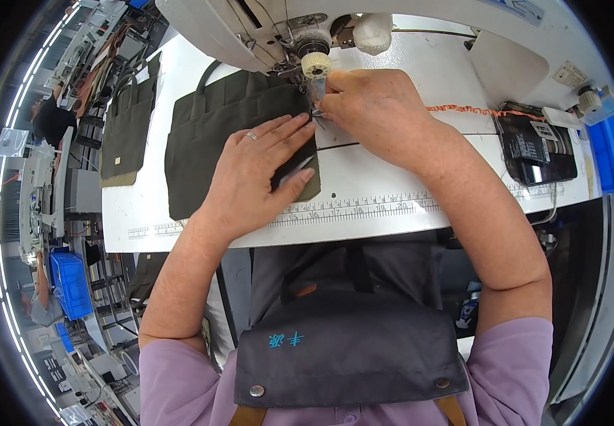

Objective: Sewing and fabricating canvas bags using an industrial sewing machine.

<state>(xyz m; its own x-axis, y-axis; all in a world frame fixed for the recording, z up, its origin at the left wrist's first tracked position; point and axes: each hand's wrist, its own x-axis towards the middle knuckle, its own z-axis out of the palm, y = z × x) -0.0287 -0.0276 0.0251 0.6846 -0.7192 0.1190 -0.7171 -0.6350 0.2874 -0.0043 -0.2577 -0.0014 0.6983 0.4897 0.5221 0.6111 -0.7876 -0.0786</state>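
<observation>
Your left hand (250, 174) lies open on the dark green bag (197, 145), which rests on the white table (374, 170) beside the needle area of the sewing machine (211, 28). Your right hand (381, 117) is curled there, but I cannot tell whether it pinches anything. If the machine starts too early, your fingertips may be hurt; if your palm presses loosely, the bag may slip. A ruler (335, 213) runs along the near edge; in the room beyond stands a blue bin (71, 284).
</observation>
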